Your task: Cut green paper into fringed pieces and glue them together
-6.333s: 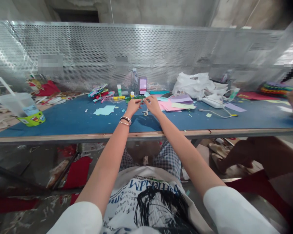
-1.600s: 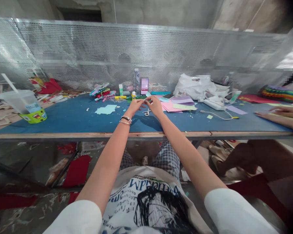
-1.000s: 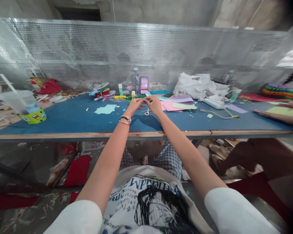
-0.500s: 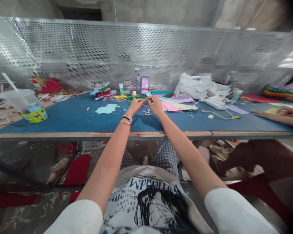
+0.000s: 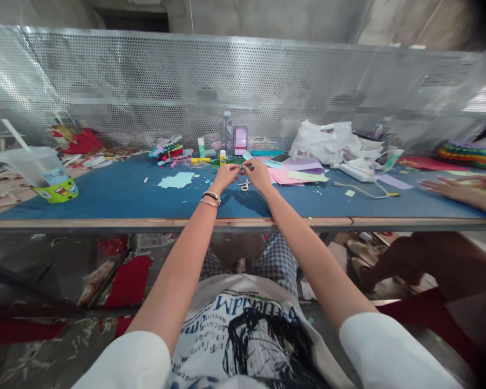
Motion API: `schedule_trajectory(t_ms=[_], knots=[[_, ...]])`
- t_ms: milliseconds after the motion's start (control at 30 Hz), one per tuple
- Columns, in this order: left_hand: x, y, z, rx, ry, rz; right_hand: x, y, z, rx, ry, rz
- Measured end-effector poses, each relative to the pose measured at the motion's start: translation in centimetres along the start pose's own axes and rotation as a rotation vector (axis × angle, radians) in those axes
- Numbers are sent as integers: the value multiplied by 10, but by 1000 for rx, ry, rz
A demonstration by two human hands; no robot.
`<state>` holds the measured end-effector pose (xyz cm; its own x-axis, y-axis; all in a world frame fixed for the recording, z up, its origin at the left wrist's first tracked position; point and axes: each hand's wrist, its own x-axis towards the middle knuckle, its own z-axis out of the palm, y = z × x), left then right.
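Over the blue table mat, my left hand (image 5: 228,176) and my right hand (image 5: 258,174) meet with fingertips nearly touching. Both pinch a small blue-grey piece (image 5: 242,168), mostly covered by the fingers, so its exact kind is unclear. Just beneath them lie scissors (image 5: 244,186) with pale handles, the blades partly hidden. A yellow-capped glue stick (image 5: 222,158) stands upright behind my left hand. Light blue paper sheets (image 5: 177,180) lie left of it, and pink paper (image 5: 282,175) with purple and green sheets lies right of my right hand.
A phone (image 5: 240,140) leans upright at the back beside a clear bottle (image 5: 227,129). A cup with a straw (image 5: 52,175) stands at the left. Toward the right are a white plastic bag (image 5: 322,145), a power strip (image 5: 356,172) with cables, and another person's hand (image 5: 457,190).
My hands stay almost in place, still pinching the small piece. At the right, the other person's hands have shifted slightly and look blurred.
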<state>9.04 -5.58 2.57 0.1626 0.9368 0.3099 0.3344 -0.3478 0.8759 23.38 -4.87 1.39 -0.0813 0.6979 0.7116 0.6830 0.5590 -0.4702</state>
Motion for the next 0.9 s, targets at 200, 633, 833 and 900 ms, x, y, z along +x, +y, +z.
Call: schedule_trajectory(t_ms=[200, 633, 833, 900], knots=[[-1, 1, 0, -35, 3, 11, -1, -2, -2, -5, -6, -9], [-4, 5, -3, -117, -9, -34, 0, -4, -5, -2, 11, -24], [-6, 11, -4, -233, -8, -112, 0, -5, -7, 7, 41, -59], [-7, 13, -4, -248, -5, -117, 0, -6, -8, 9, 41, -64]])
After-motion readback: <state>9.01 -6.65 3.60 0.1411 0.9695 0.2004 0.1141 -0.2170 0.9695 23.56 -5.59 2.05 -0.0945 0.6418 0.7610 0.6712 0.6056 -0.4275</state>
